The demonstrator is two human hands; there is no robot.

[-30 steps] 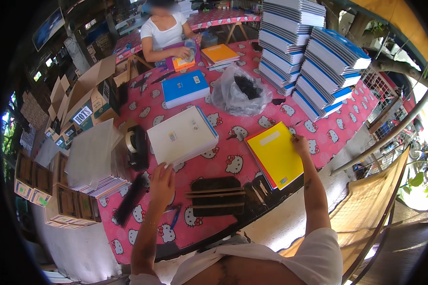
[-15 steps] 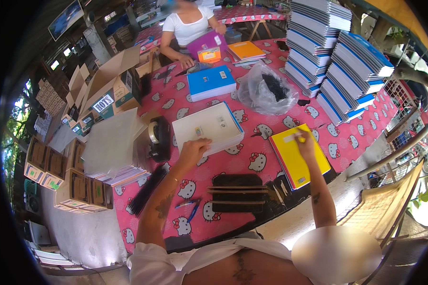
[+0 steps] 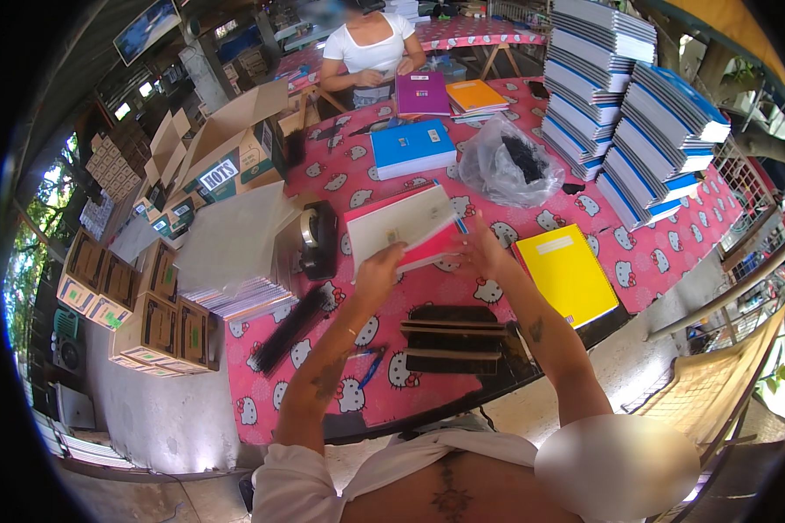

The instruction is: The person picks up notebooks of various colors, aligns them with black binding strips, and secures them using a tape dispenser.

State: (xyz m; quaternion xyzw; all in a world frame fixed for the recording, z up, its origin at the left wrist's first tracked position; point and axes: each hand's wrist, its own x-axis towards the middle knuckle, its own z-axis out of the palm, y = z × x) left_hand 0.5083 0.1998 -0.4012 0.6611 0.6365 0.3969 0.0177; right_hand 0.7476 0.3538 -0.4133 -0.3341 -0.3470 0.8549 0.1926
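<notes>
In the middle of the table lies a stack of notebooks (image 3: 403, 225), its top one with a whitish back cover and a pink-red cover showing beneath. My left hand (image 3: 381, 268) is closed on the near left edge of this top notebook, which sits askew. At the stack's right edge, my right hand (image 3: 487, 250) has its fingers apart, slightly blurred; whether they touch the notebooks I cannot tell. To the right, a yellow spiral notebook (image 3: 567, 277) lies on the table. Beyond the stack is a pile of blue notebooks (image 3: 412, 146).
Tall notebook stacks (image 3: 589, 96) stand far right, beside a clear plastic bag (image 3: 508, 170) of black pieces. A tape dispenser (image 3: 317, 240), sheet pile (image 3: 235, 231), black bristles (image 3: 292, 329) and cartons (image 3: 227, 166) lie left. Near me is a dark slotted block (image 3: 452, 340). Opposite, a person (image 3: 371, 48) stands near purple notebooks (image 3: 423, 93).
My right hand has left the yellow notebook and moved left to the stack. The top notebook has shifted, exposing pink-red. Across the table, the person has let go of the purple notebook.
</notes>
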